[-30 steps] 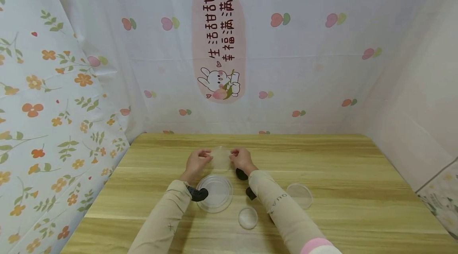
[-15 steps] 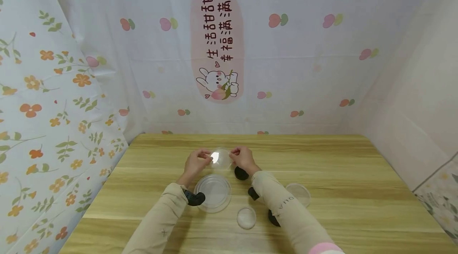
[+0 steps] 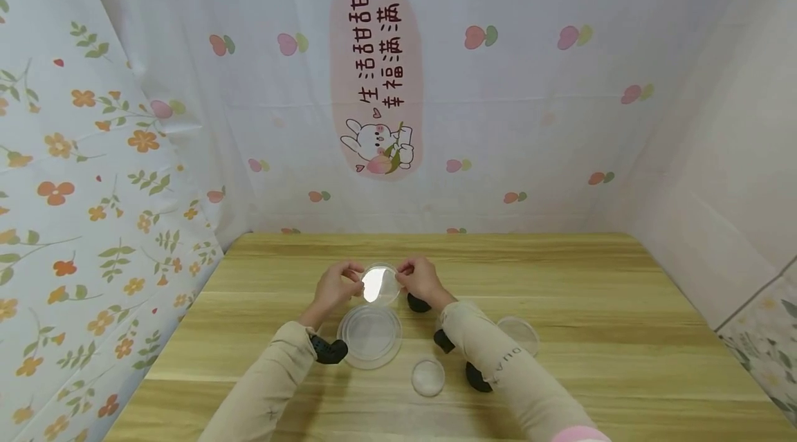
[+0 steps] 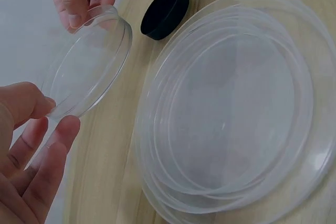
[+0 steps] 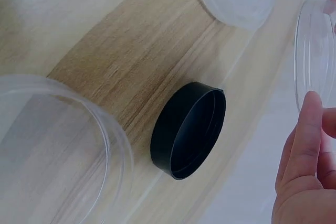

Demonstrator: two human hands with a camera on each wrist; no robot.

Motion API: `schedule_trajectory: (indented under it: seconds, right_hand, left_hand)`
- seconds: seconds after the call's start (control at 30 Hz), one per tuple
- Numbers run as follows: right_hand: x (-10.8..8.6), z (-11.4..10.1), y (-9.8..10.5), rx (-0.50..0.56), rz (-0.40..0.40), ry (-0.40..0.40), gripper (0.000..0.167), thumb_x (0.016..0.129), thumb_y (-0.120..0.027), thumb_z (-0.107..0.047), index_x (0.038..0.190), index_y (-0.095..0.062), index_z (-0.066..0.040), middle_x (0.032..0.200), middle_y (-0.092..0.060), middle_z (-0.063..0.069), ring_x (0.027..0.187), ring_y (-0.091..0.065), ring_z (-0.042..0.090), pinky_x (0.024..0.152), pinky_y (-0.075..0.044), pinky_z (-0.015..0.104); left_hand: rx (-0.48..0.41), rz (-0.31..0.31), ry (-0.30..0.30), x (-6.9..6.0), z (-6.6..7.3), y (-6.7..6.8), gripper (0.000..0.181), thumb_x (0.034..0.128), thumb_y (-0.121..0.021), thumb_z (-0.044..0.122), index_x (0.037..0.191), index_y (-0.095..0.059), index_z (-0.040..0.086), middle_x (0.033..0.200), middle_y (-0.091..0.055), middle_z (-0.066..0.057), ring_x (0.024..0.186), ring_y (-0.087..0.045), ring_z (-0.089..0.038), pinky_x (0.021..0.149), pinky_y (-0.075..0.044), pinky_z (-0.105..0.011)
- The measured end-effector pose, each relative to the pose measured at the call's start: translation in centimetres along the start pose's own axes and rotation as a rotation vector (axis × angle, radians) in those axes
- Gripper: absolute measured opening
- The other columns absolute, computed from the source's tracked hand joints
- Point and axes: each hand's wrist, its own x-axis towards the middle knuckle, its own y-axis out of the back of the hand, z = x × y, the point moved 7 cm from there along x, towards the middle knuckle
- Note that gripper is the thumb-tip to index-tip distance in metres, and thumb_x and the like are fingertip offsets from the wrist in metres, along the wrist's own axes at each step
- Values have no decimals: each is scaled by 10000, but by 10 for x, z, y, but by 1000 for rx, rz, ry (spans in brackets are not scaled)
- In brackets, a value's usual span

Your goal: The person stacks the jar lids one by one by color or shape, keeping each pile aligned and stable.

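Note:
Above the back part of the table, both hands hold a clear round shallow dish [image 3: 389, 292], like a petri dish, by opposite sides of its rim. My left hand [image 3: 336, 288] pinches the left edge between thumb and fingers, and my right hand [image 3: 423, 281] pinches the right edge. The left wrist view shows the dish [image 4: 89, 64] tilted, its low wall visible. Just in front of the hands lies a stack of larger clear round dishes [image 3: 372, 335], one within another. A black round cap [image 5: 186, 129] sits on the table by my right hand.
A small clear round dish [image 3: 428, 378] lies nearer the front. Another black round piece [image 3: 478, 378] sits beside my right sleeve, partly covered by it. Right of that arm lies a clear disc [image 3: 521, 336]. A printed curtain [image 3: 529, 117] hangs behind the wooden table [image 3: 591, 290].
The held dish has come slightly down and nearer the stack, its tilt changed so that a bright reflection now shows on it. Both hands still grip its rim.

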Motion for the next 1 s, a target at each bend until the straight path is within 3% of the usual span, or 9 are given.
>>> schedule_trajectory:
  seconds: [0.17,0.37,0.5,0.63,0.87,1.0]
  right_hand:
    - [-7,-2,-4,-7,-74,19,58,796,-538,67,849,-562,63,710,-514,81,577,-529,154,559,-517,358]
    - [-15,-3,-9,-45,-136,30,143,778,-523,78,916,-554,93,726,-506,72,593,-510,132,546,-512,313]
    - [-19,-5,-12,-118,-152,69,179,743,-542,82,919,-565,91,726,-510,49,626,-488,112,537,-469,213]
    - [-23,-7,-14,-168,-174,109,193,726,-551,84,917,-579,79,719,-513,31,630,-471,108,539,-413,186]
    - [-27,-5,-21,-146,-228,139,200,703,-560,116,893,-600,66,703,-551,87,606,-473,95,504,-406,181]
    - [-29,-2,-25,-119,-245,117,202,699,-573,111,893,-606,66,701,-548,85,590,-474,88,486,-422,184]
  left_hand:
    - [59,-29,0,-4,2,1,250,722,-625,-5,971,-611,9,762,-554,-44,569,-604,-144,457,-411,-228]
    - [85,-90,-26,-10,2,0,253,706,-615,-21,956,-611,16,739,-544,-28,554,-589,-147,479,-401,-236]
    - [59,-140,-25,-15,1,-2,283,696,-608,-38,976,-600,-5,745,-533,-37,563,-596,-155,491,-439,-244]
    - [33,-175,-27,-20,-1,-3,305,688,-591,-53,991,-587,-29,756,-524,-56,581,-602,-187,521,-482,-280]
    - [-17,-251,-31,-28,-9,-7,307,721,-566,-69,1026,-569,-45,782,-498,-85,581,-576,-190,550,-502,-321]
    - [-41,-273,-36,-31,-12,-8,319,724,-563,-74,1043,-565,-63,794,-499,-99,584,-566,-199,548,-501,-337]
